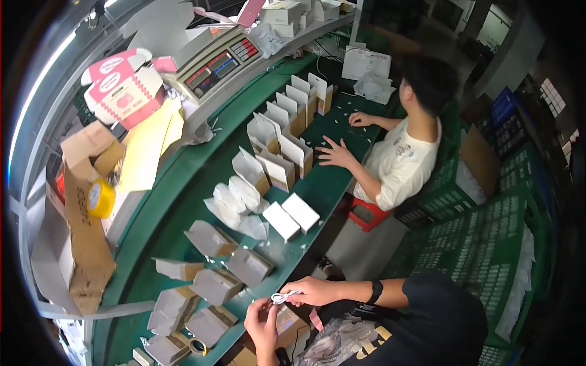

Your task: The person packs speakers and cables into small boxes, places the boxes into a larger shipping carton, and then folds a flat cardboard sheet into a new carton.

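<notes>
Pinching a coiled white cable near the long green surface, my left hand and right hand seem mid-bundling; I judge the next move needs loops held together.

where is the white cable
In the head view, the white cable is at lower centre, held between the left hand and right hand, near the green bench's edge.

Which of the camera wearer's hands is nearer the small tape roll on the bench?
Left. In view, the left hand is right of the tape roll, slightly higher; the right hand is farther right and higher.
</notes>
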`<state>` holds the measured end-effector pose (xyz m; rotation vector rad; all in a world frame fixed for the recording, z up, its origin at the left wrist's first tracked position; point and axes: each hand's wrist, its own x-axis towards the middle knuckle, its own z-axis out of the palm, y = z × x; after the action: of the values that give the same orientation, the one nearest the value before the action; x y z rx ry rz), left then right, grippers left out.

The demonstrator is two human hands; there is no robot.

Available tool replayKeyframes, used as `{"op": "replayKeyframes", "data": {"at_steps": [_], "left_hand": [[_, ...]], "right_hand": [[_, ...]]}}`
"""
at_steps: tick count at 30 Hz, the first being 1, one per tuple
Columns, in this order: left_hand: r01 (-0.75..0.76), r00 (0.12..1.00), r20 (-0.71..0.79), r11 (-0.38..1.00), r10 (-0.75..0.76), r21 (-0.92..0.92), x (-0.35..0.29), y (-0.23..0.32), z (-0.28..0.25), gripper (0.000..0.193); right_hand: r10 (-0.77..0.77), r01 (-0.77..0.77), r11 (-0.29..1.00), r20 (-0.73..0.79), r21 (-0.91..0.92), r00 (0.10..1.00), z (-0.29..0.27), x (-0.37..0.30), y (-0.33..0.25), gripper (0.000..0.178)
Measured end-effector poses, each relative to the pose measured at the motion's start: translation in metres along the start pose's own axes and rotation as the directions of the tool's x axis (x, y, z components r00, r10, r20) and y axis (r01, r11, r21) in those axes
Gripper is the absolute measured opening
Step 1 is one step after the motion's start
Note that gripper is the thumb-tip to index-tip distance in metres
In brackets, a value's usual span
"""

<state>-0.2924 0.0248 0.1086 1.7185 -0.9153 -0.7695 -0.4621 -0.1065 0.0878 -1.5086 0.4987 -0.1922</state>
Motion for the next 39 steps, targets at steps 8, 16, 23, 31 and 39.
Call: {"op": "replayKeyframes", "data": {"at_steps": [8,16,23,31,39], "left_hand": [[0.242,0.97,-0.093,0.928,-0.225,0.282,0.085,0.016,0.041,0.012],[0.243,0.965,-0.006,0.881,-0.263,0.406,0.182,0.091,0.109,0.014],[0.479,0.839,0.053,0.78,-0.542,0.403,0.206,0.075,0.118,0.018],[0.318,0.891,0.132,0.807,-0.433,0.498,0.195,0.068,0.127,0.028],[0.599,0.785,0.001,0.759,-0.62,0.254,0.132,0.047,0.102,0.018]], "right_hand": [[0.008,0.021,0.967,-0.114,0.254,0.993,-0.211,0.035,0.068,0.015],[0.154,-0.099,0.977,-0.301,0.191,0.941,-0.343,0.046,0.102,0.035],[-0.072,0.027,0.994,-0.463,-0.103,0.883,-0.433,0.115,0.017,0.05],[0.144,-0.094,0.989,-0.667,0.111,0.731,-0.44,0.1,0.087,0.029],[-0.023,-0.476,0.625,-0.624,-0.619,0.781,-0.398,0.103,0.232,0.019]]}}
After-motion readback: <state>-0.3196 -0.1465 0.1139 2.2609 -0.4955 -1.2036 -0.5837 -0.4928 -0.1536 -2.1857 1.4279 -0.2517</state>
